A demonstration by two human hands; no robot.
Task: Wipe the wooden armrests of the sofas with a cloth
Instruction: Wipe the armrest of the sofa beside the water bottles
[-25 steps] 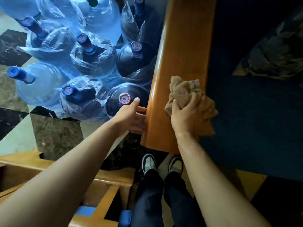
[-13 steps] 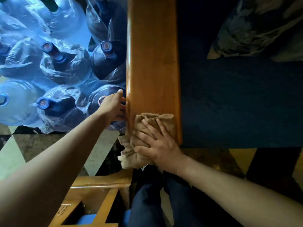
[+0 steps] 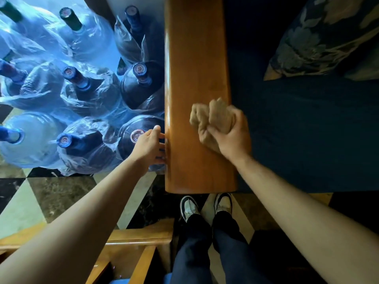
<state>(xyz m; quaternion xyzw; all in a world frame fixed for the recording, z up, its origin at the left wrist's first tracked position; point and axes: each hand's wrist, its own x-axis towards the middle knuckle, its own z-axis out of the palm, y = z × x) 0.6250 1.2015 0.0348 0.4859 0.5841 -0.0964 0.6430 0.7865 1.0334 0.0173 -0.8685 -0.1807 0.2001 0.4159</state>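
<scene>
cloth (image 3: 211, 119), now bunched in the gripping right hand (image 3: 231, 138), has moved up the armrest (image 3: 194, 58) from its near end; left hand (image 3: 148, 145) stays open against the side.

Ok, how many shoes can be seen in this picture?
2: the left shoe and the right shoe, side by side just below the near end of the armrest.

Bare wooden armrest (image 3: 196, 64) runs open ahead of the hands. Plastic-wrapped water jugs (image 3: 96, 95) crowd its left edge; a patterned cushion (image 3: 328, 37) lies on the sofa seat (image 3: 297, 130) to the right.
</scene>
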